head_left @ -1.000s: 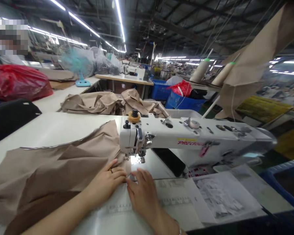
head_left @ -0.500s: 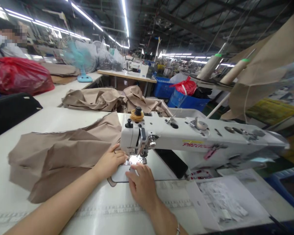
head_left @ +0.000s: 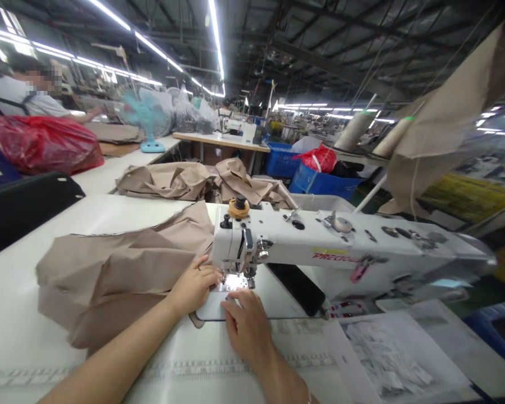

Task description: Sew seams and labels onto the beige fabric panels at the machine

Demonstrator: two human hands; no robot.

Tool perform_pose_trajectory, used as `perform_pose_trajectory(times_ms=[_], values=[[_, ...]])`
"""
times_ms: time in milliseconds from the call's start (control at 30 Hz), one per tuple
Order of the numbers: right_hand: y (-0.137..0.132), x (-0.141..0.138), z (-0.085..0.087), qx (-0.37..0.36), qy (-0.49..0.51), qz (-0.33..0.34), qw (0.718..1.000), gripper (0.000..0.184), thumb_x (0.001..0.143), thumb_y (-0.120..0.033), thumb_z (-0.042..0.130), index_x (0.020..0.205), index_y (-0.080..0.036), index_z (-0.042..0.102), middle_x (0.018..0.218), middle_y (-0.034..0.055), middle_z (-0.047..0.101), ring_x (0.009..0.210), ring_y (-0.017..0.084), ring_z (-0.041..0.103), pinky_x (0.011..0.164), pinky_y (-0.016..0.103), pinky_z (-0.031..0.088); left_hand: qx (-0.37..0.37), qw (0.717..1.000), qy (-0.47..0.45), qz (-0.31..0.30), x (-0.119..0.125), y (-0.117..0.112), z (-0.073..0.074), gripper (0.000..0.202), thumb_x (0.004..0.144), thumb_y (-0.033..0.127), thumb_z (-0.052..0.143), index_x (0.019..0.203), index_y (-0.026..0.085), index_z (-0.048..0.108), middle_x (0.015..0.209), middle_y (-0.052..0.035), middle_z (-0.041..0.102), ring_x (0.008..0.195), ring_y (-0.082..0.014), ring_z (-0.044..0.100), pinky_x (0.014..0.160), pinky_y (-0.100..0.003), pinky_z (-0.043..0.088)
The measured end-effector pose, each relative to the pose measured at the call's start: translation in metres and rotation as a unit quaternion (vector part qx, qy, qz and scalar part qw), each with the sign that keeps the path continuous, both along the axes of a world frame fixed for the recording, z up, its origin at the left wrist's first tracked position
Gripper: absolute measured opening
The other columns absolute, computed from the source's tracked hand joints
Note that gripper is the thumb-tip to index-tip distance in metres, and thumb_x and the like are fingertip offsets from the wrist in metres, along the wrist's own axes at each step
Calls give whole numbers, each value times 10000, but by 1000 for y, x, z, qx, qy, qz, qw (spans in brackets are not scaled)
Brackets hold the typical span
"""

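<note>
I see tan cloth [head_left: 122,269] on the counter [head_left: 109,213] at left, left hand [head_left: 193,287] resting fingers-out at its right edge by the sewing machine [head_left: 288,235]. Right hand [head_left: 249,322] half-curled nearby; can't tell if it's pinching anything.

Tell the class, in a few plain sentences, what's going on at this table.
A person is working with both bare hands at a sewing machine. The left hand lies at the edge of the brown cloth, close to the lit needle plate. The right hand is just in front of the plate, fingers bent; whether it pinches anything is unclear. Most of the cloth lies rumpled left of the machine. A phone lies beneath the machine's arm.
</note>
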State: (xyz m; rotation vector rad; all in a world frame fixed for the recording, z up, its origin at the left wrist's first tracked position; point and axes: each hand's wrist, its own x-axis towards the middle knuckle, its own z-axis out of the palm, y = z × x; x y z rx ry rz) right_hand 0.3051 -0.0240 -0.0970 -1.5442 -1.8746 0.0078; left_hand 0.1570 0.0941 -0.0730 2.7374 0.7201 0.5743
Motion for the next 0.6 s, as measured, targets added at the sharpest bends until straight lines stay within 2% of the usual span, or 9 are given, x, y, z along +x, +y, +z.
perform_pose_trajectory(times_ms=[167, 267, 333, 400, 467, 500, 600], values=[[0, -2, -6, 21, 10, 7, 1000, 230, 775, -40, 425, 830, -186, 595, 906, 63, 567, 910, 209, 492, 804, 364, 412, 24, 999, -36, -21, -44, -23, -8, 287, 721, 31, 373, 751, 232, 576, 895, 47, 689, 907, -97, 598, 1077, -311, 182], [-1, -3, -9, 37, -2, 15, 999, 238, 792, -44, 411, 831, -195, 591, 882, 55, 569, 904, 204, 502, 803, 350, 419, 87, 996, -22, -16, -72, -42, -1, 282, 781, 97, 414, 899, 272, 602, 1015, 55, 674, 1000, -93, 571, 1100, -276, 97], [-1, -4, -10, 58, -13, 20, 998, 247, 798, -44, 403, 851, -198, 589, 877, 53, 574, 896, 199, 513, 798, 337, 428, 155, 987, 5, 37, -91, -51, 9, 315, 793, 234, 507, 1087, 331, 566, 1208, 40, 591, 1166, -154, 478, 1115, -347, 23], [-1, -3, -13, 82, -26, 24, 996, 248, 794, -48, 409, 870, -202, 588, 880, 52, 582, 883, 193, 529, 792, 326, 439, 179, 969, 51, 162, -114, -55, 20, 584, 694, 421, 619, 1251, 351, 458, 1386, -24, 419, 1304, -289, 296, 1088, -506, -23], [0, -1, -18, 91, -35, 23, 995, 248, 786, -51, 425, 870, -215, 591, 882, 45, 594, 874, 188, 546, 790, 318, 450, 106, 942, 131, 291, -140, -56, 30, 935, 519, 515, 692, 1353, 288, 336, 1445, -113, 290, 1327, -395, 178, 1034, -623, 2], [1, 0, -22, 91, -36, 21, 995, 250, 780, -52, 434, 868, -223, 594, 883, 41, 600, 873, 187, 555, 789, 315, 456, 42, 926, 177, 331, -153, -56, 34, 1052, 449, 513, 709, 1378, 255, 287, 1451, -143, 259, 1324, -411, 169, 1024, -636, 42], [5, 5, -32, 102, -35, 24, 994, 260, 756, -56, 461, 867, -244, 602, 881, 28, 624, 858, 186, 583, 765, 303, 482, -119, 885, 283, 349, -185, -60, 37, 1218, 324, 437, 736, 1399, 240, 197, 1452, -137, 251, 1306, -379, 254, 1044, -547, 181]])
